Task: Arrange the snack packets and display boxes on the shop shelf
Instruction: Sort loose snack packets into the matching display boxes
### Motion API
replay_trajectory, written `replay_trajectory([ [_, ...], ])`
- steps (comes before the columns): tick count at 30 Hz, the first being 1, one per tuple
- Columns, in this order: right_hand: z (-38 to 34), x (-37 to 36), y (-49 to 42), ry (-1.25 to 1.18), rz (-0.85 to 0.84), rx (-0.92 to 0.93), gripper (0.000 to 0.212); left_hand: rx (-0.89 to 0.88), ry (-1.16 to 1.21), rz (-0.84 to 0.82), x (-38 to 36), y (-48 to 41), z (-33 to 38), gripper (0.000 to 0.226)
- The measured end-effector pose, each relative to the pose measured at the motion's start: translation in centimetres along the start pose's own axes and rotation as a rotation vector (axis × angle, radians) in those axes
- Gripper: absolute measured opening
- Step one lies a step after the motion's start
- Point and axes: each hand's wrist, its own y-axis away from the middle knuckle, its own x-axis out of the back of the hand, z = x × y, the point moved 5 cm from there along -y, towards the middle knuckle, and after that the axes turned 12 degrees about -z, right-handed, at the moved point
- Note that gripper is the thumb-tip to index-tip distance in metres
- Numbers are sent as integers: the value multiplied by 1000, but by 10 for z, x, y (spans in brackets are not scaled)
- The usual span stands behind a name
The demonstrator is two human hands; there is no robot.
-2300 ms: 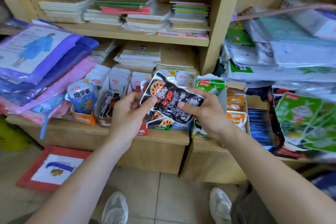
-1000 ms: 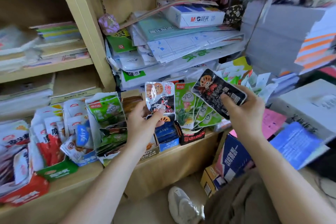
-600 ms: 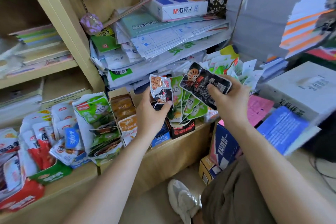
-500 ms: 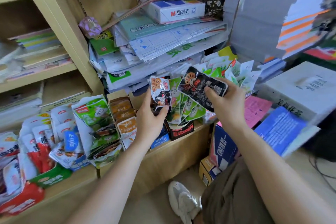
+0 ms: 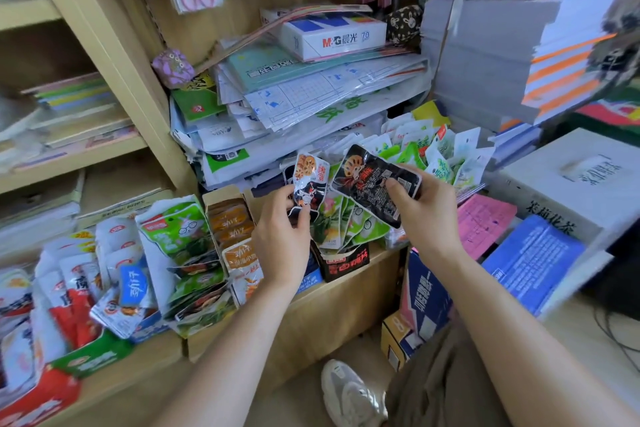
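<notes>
My left hand (image 5: 282,239) holds a small black snack packet (image 5: 309,182) with a lotus-slice picture, upright above the shelf. My right hand (image 5: 424,208) grips a larger black packet (image 5: 369,184) of the same kind, tilted, just to the right. Both hover over a black display box (image 5: 346,258) stuffed with green packets (image 5: 349,218) on the wooden shelf (image 5: 346,291). An open box of orange packets (image 5: 232,222) stands to the left, and beside it a leaning green packet (image 5: 173,229).
Several white, red and blue snack packets (image 5: 86,284) crowd the shelf's left part. Stacked papers and an M&G box (image 5: 332,35) lie above. Loose green packets (image 5: 433,152) pile at the right. Cardboard boxes (image 5: 426,291) stand on the floor by my shoe (image 5: 349,392).
The view has swung right from the left shelf section. My hands have split the packets: one small packet in the left, the larger in the right, both now lower over the black box.
</notes>
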Motion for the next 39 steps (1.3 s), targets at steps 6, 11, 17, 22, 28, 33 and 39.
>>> replay_trajectory([
  [6, -10, -4, 3, 12, -22, 18, 19, -268, -241, 78, 5, 7, -3, 21],
  [11, -19, -18, 7, 167, -32, 116, 33, -97, -177, -100, -3, 0, 0, 29],
  [17, -32, -54, 11, 488, -56, 316, 40, 15, 199, -158, 10, 7, -8, 24],
  [22, -12, -99, 23, 550, -462, 321, 54, 0, 517, -212, 18, 6, -5, 32],
  [28, 0, -85, 38, 466, -646, 178, 66, -12, 486, -420, 1, 6, -10, 26],
  [33, -9, -25, 52, 312, -185, 45, 27, -17, 339, -423, -1, 11, -18, 37],
  [39, 37, -2, 51, -101, -49, -374, 31, -79, 230, -441, 3, 11, -14, 34],
])
